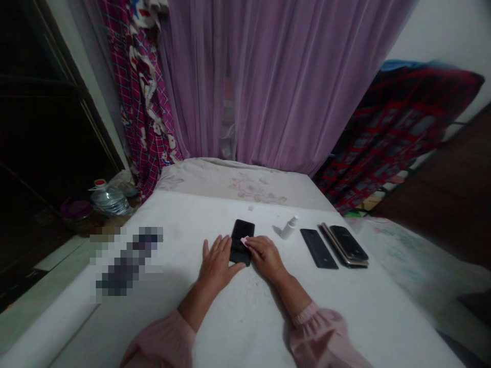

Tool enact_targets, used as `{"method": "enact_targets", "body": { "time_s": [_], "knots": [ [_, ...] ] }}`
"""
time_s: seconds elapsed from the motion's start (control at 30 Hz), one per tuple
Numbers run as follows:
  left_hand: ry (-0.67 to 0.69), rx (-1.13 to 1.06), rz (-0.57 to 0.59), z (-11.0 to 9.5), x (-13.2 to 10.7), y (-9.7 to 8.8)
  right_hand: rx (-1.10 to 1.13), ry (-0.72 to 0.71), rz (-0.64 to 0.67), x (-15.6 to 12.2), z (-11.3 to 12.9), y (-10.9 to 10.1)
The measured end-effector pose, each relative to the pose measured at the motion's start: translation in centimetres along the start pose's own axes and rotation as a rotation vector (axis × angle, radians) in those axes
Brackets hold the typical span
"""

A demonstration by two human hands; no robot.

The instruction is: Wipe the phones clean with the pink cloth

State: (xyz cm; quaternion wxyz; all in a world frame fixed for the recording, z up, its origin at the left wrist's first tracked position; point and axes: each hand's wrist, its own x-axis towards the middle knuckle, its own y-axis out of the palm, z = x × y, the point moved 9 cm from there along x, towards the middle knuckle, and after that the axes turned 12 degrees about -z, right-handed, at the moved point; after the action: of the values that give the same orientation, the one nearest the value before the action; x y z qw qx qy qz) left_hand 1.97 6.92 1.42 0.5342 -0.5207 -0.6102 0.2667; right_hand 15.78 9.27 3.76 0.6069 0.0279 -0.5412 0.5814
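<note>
A black phone (241, 235) lies face up on the white table (215, 317) in front of me. My left hand (217, 263) rests flat beside it, fingers stretched out, its thumb and fingertips against the phone's left edge. My right hand (264, 255) is at the phone's near right corner, its fingers pinched on a small pink piece (244, 240) pressed against the screen. Both arms wear pink sleeves.
A small white spray bottle (289, 228) lies right of the phone. Further right lie a dark phone (318, 248) and a stack of phones (347, 244). A blurred patch (126, 260) sits at the left. A water bottle (109, 197) stands off the table's left corner.
</note>
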Motion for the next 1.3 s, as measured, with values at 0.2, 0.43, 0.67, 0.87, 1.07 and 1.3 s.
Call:
{"method": "enact_targets", "body": {
  "time_s": [0.2,0.43,0.67,0.87,1.07,1.3],
  "knots": [
    [0.001,-0.013,-0.013,0.2,0.0,0.3,-0.027,-0.005,0.04,1.0,-0.7,1.5],
    [0.01,-0.025,-0.038,0.2,-0.1,0.2,-0.149,0.074,-0.034,2.8,-2.4,1.7],
    [0.011,-0.029,-0.021,0.3,0.0,0.3,0.025,-0.003,0.077,0.5,0.6,1.0],
    [-0.006,-0.041,-0.012,0.3,0.2,0.1,0.071,0.078,0.094,1.0,-0.7,1.6],
    [-0.003,-0.022,-0.014,0.2,0.2,-0.1,-0.123,0.205,-0.014,3.3,-3.6,2.1],
    [0.01,-0.042,-0.053,0.3,0.1,0.1,0.009,0.013,0.109,0.7,1.1,1.6]
  ]
}}
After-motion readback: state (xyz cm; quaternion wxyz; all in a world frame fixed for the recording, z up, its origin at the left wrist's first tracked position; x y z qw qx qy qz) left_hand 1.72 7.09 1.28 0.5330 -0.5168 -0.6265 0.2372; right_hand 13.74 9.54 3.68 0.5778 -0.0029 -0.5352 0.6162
